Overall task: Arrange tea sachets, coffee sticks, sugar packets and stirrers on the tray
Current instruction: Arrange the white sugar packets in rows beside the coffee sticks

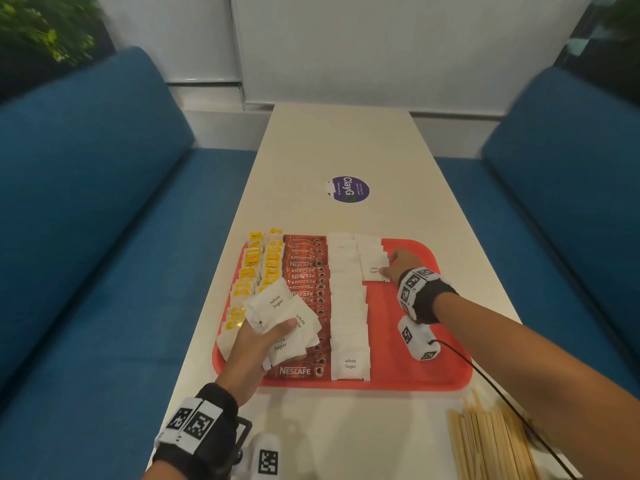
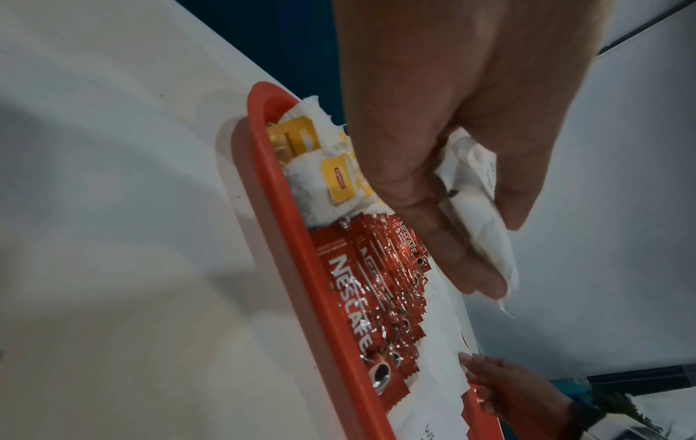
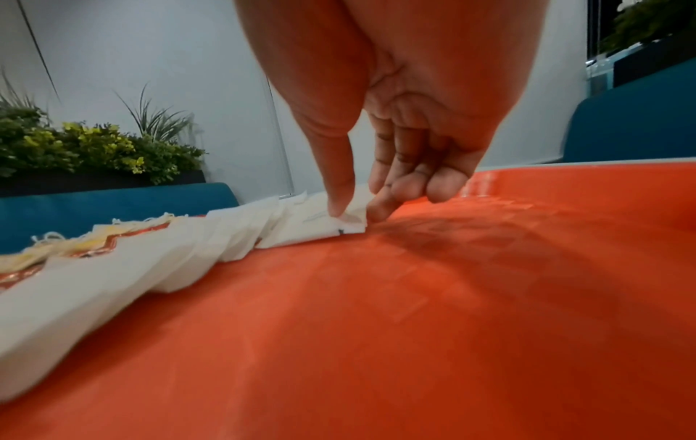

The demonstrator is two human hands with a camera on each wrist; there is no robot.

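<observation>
left hand (image 1: 258, 344) gripping sugar packets (image 1: 280, 318), raised

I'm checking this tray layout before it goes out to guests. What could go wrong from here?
The left hand grips a loose fan of sugar packets above the coffee sticks; one could slip and disturb that row.

The right hand is setting a sugar packet onto an overlapped second column; a nudge might shift its neighbours.

The stirrers lie off the tray, under the right forearm and its cable, which may scatter them.
</observation>
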